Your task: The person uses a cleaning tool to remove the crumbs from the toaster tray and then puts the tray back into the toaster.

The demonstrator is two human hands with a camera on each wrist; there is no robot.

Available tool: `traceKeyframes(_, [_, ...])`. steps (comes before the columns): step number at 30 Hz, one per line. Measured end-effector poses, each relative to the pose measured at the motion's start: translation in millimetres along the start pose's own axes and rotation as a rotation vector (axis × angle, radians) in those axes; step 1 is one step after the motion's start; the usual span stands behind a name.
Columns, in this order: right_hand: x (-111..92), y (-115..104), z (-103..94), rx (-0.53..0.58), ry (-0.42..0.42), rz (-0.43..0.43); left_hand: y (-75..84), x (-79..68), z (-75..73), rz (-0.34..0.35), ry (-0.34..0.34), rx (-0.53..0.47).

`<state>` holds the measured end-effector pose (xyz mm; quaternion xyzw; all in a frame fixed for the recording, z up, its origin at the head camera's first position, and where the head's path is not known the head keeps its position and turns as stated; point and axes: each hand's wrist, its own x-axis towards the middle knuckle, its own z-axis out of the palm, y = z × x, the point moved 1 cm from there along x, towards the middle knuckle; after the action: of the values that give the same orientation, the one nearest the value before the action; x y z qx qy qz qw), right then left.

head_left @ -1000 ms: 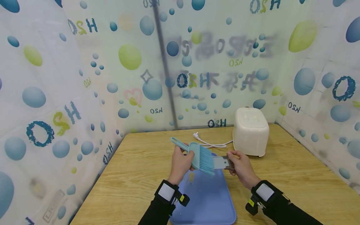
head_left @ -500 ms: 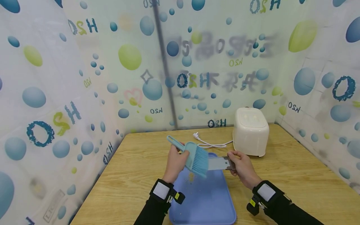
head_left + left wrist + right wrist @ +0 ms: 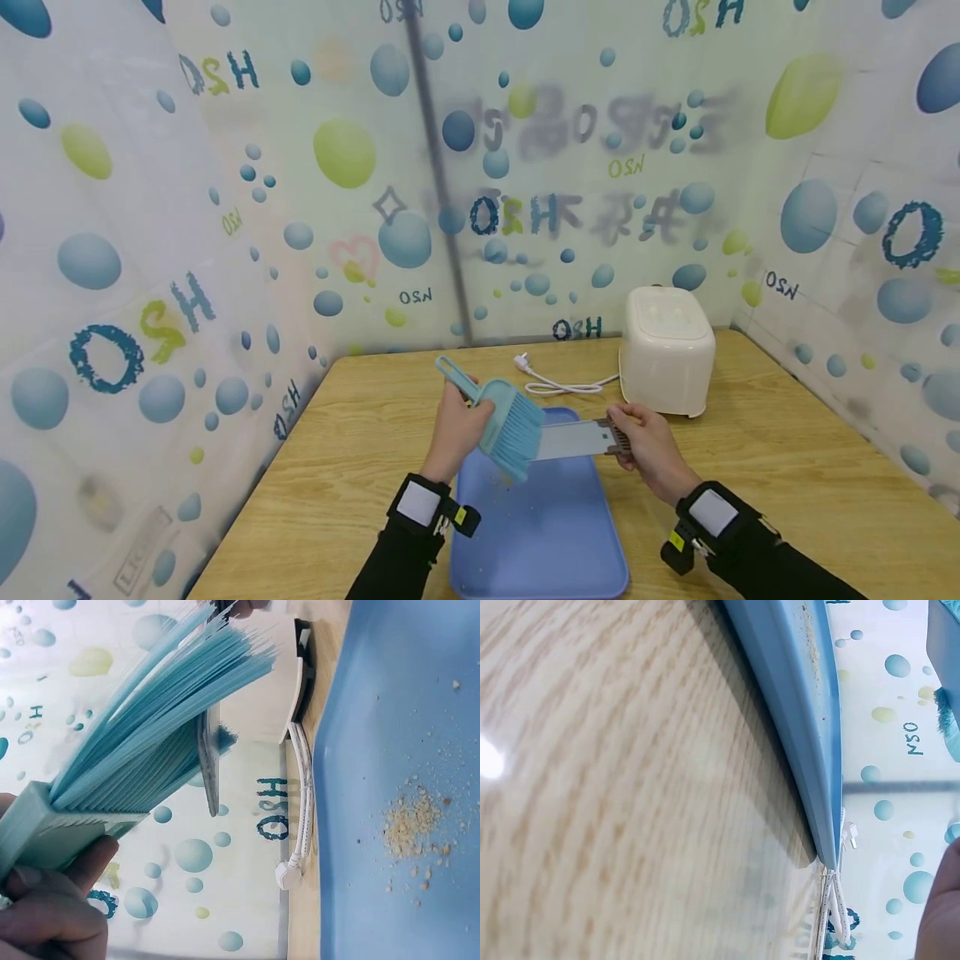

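Observation:
My left hand (image 3: pixel 456 429) grips a light-blue hand brush (image 3: pixel 504 425) near its head, with the handle sticking up to the upper left. The bristles (image 3: pixel 165 727) fan out over the left end of a flat metal crumb tray (image 3: pixel 573 439). The brown ridged end of that crumb tray is pinched between the thumb and fingers of my right hand (image 3: pixel 652 446), which holds it level in the air. Below both hands lies a blue serving tray (image 3: pixel 555 542). Pale brown crumbs (image 3: pixel 411 825) are heaped on it, with finer bits scattered around.
A cream-white toaster (image 3: pixel 667 354) stands at the back right of the wooden table (image 3: pixel 360 450). Its white cord and plug (image 3: pixel 562 387) lie behind the serving tray. Bubble-printed sheets (image 3: pixel 345 154) enclose the table at the back and sides.
My left hand has moved left and slightly down with the brush, drawing the bristles along the crumb tray and uncovering more of it. My right hand has stayed nearly still.

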<state>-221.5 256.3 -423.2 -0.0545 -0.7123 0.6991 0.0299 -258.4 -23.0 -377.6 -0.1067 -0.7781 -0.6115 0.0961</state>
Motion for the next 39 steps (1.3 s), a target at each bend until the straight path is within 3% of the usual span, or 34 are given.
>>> traceKeyframes(8, [0.2, 3.2, -1.7, 0.007, -0.013, 0.015, -3.4, 5.1, -3.4, 0.049, -0.062, -0.003])
traceKeyframes(18, [0.8, 6.9, -6.1, -0.002, -0.015, 0.007, 4.5, 7.6, -6.7, 0.078, -0.115, 0.027])
traceKeyframes(31, [0.8, 10.3, -7.4, -0.027, -0.022, 0.037, 13.9, 15.5, -15.0, 0.121, -0.308, 0.163])
traceKeyframes(39, [0.8, 10.4, -6.9, -0.020, -0.030, 0.046, 17.4, 15.7, -14.0, 0.176, -0.340, 0.172])
